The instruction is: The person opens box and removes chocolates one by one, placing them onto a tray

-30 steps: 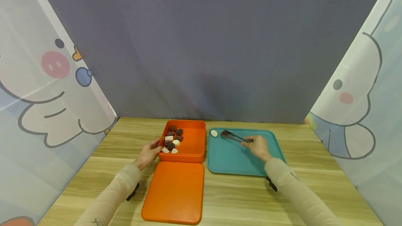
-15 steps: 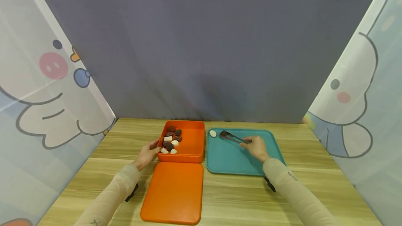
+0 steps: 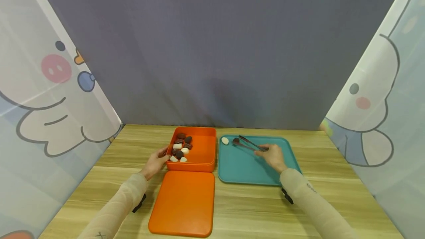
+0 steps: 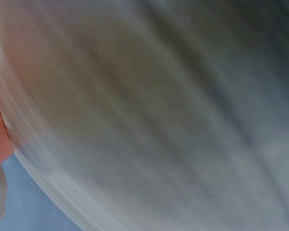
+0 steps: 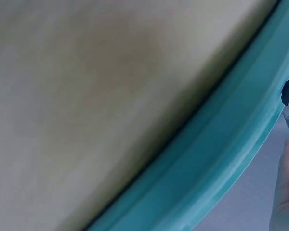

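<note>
The dark piece [image 3: 235, 141] lies on the tray [image 3: 244, 169] by the tongs [image 3: 251, 142], whose arms have just spread wider (right hand [image 3: 273, 156] pinching them, left hand [image 3: 155, 163] holding the box [image 3: 204, 146]), so it seems unclasped.

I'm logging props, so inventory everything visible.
Wooden table: one, yellowish, foreground
Rectangular box: one, orange, left half
Flat panel: one, orange, before box
Rectangular tray: one, teal, beside box
Small chunks: about six, brown, in box
Small pieces: four, white, in box
Oval piece: one, white, tray corner
Slim tongs: one, dark, over tray
Round piece: one, dark, by tongs
Cloth backdrop: one, grey, behind table
Cartoon curtains: two, pale, flanking
Sleeves: two, cream, forearms
Wrist fittings: two, black
Left hand: one, touching box
Right hand: one, holding tongs
</note>
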{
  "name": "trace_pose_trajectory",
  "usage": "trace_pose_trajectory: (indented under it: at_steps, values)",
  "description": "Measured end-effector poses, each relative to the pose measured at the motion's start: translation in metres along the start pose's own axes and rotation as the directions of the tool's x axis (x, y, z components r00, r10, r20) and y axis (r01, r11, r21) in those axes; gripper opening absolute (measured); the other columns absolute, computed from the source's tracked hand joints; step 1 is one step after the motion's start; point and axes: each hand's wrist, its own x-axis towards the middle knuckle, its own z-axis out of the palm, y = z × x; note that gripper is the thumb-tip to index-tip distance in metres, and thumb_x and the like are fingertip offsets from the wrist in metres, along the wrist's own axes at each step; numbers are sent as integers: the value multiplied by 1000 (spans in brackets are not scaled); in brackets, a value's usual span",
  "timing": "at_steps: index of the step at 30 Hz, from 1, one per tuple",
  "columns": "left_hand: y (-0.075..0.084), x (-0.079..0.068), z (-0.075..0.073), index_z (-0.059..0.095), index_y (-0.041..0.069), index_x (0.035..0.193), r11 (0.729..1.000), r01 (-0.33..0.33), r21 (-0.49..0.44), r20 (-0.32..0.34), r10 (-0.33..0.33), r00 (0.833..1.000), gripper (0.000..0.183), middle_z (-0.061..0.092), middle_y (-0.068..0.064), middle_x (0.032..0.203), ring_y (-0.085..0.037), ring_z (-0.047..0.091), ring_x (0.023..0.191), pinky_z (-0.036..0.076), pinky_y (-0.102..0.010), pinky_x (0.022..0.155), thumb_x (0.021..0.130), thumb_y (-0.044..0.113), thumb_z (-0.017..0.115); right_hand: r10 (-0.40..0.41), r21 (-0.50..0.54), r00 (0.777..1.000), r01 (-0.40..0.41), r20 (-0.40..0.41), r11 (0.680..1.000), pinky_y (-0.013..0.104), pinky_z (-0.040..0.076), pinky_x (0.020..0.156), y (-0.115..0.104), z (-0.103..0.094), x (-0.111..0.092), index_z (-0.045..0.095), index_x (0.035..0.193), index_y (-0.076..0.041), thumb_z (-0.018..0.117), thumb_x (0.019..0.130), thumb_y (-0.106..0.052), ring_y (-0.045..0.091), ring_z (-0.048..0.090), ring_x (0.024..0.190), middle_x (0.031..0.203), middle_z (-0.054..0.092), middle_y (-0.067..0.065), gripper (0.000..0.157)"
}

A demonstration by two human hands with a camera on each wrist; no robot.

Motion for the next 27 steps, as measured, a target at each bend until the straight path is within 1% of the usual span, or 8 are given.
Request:
trace_pose_trajectory:
  at_steps: [6, 10, 13, 20, 24, 27]
  values:
    - [1, 0, 1, 21, 0, 145, 1000, -9, -10, -6, 9, 1000, 53, 28, -25, 145, -38, 35, 130, 36, -48, 103, 97, 10, 42, -71, 4, 997, 72, -36, 997, 37, 55, 71, 0, -9, -4, 63, 115, 1, 72, 80, -23, 31, 64, 93, 109, 64, 21, 43]
    - [2, -1, 1, 21, 0, 145, 1000, -7, -14, -8, 7, 1000, 53, 28, -25, 145, -37, 34, 131, 36, -48, 104, 97, 10, 42, -92, 9, 995, 92, -38, 996, 37, 55, 71, -4, -14, -6, 63, 116, -1, 72, 79, -25, 31, 63, 95, 111, 64, 21, 45]
    - [1, -1, 1, 22, 0, 145, 1000, -12, -20, -6, 12, 1000, 53, 29, -25, 145, -37, 33, 131, 35, -49, 104, 97, 9, 42, -102, 22, 994, 103, -37, 994, 36, 55, 72, -9, -15, -8, 64, 116, -4, 73, 78, -29, 29, 64, 95, 110, 65, 17, 46]
    - [0, -1, 1, 23, 1, 145, 1000, -5, -10, -14, 5, 1000, 53, 29, -25, 145, -38, 33, 131, 35, -48, 104, 97, 9, 43, -142, 145, 990, 138, 17, 980, 33, 56, 73, -29, -8, -15, 64, 117, -6, 73, 78, -30, 25, 65, 94, 109, 66, 16, 47]
    - [0, 0, 1, 23, 1, 145, 1000, -2, -11, -18, 2, 1000, 53, 29, -25, 145, -38, 33, 131, 36, -48, 104, 97, 9, 43, -156, 181, 987, 147, 36, 972, 30, 56, 71, -39, 0, -20, 65, 116, -8, 74, 76, -32, 23, 66, 93, 107, 67, 15, 48]
    - [0, 0, 2, 24, 2, 145, 1000, 0, -12, -18, 0, 1000, 53, 30, -24, 145, -37, 33, 131, 36, -48, 103, 96, 9, 44, -167, 184, 985, 157, 43, 970, 29, 56, 68, -45, 5, -22, 66, 114, -9, 74, 75, -33, 21, 66, 90, 105, 68, 13, 46]
